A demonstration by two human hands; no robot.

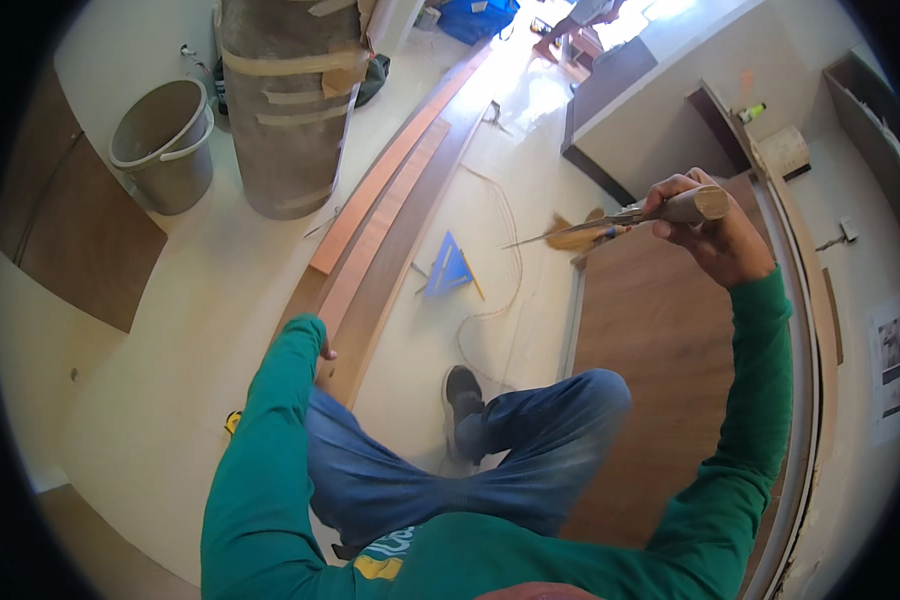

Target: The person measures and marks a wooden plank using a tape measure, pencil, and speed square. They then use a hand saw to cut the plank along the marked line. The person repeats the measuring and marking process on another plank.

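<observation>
At right, probable saw [628,217], crosswise, leftward

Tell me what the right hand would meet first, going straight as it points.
Beyond its pointed tool, the blue triangle seems first in line, but depth is unclear: the right hand looks raised and might pass above.

Bladed tool [692,205], upper right: one. Strips [361,211], upper centre: two. Bucket [165,148], upper left: one. Blue triangle [444,273], centre: one.

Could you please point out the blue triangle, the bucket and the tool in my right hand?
Blue triangle [448,278], head view: its flat face.
Bucket [178,172], head view: its outer wall.
Held tool [695,206], head view: its handle.
</observation>
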